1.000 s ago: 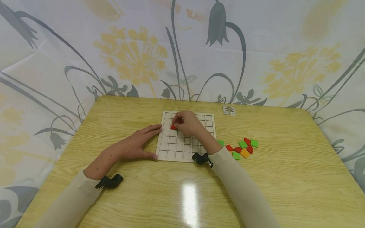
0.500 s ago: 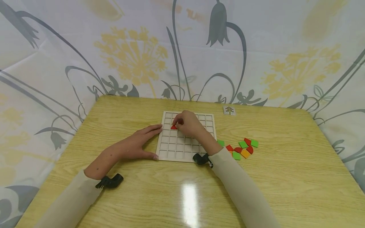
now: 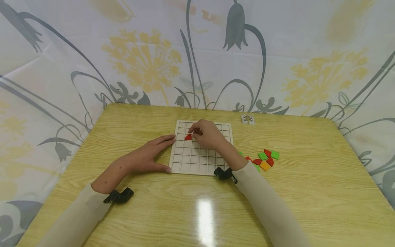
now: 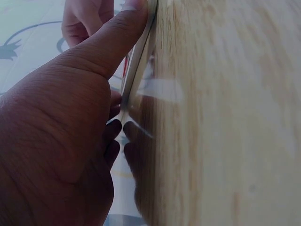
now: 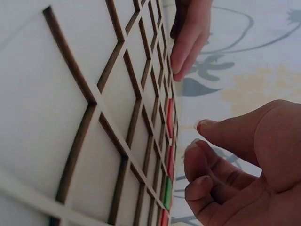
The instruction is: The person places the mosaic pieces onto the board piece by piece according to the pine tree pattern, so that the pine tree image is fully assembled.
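A wooden grid board (image 3: 194, 159) lies on the table. My left hand (image 3: 145, 157) rests at its left edge, fingertips on the far part of that side and thumb at the near corner. A red quarter-round tile (image 3: 188, 137) sits in a cell of the upper left area. Just right of that tile, my right hand (image 3: 208, 135) hovers over the board. In the right wrist view its thumb and curled fingers are apart, with nothing between them. That view also shows a green tile (image 5: 168, 193) in the grid among red ones; the hand hides them in the head view.
Right of the board lie loose tiles: green squares (image 3: 275, 155), red quarter-rounds (image 3: 270, 161) and an orange piece (image 3: 264, 166). The right forearm partly covers this group. A small patterned card (image 3: 248, 119) lies near the table's back edge, before a flowered cloth (image 3: 216, 68).
My right hand has let go of the red tile and drawn back slightly to the right, leaving the tile in its cell. The left hand has not moved.
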A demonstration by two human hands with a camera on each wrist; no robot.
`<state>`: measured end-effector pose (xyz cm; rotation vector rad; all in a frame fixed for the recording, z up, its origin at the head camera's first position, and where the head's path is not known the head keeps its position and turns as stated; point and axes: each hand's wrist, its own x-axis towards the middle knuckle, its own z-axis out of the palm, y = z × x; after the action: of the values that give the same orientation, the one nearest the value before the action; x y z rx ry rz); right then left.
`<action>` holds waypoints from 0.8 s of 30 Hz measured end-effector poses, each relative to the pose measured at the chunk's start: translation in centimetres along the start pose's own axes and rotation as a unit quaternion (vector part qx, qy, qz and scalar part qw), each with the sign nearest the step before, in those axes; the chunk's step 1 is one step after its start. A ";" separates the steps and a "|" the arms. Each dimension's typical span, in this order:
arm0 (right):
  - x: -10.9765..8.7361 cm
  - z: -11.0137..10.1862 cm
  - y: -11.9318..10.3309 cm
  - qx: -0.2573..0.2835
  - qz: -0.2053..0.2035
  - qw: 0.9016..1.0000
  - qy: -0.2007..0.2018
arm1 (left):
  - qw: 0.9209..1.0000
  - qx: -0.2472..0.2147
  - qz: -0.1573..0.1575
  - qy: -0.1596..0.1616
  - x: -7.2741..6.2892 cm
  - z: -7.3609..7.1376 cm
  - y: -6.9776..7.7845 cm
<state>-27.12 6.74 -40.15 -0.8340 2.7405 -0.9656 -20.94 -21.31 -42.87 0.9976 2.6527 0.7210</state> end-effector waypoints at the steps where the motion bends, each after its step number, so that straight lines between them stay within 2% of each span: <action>1: -0.2 -0.1 0.0 0.004 -0.001 1.000 0.000 | 1.000 0.000 -0.001 0.000 0.0 0.0 0.0; 15: -4.1 -2.7 -0.9 0.049 -0.004 0.999 0.011 | 1.000 -0.003 -0.001 -0.003 0.1 0.0 0.1; 24: -6.9 -3.8 0.6 0.015 -0.025 0.999 0.042 | 1.000 0.001 -0.006 -0.003 0.0 0.0 0.2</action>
<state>-22.67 12.88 -37.93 -0.8797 2.7802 -1.0713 -20.85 -21.14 -42.79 0.9815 2.6534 0.7115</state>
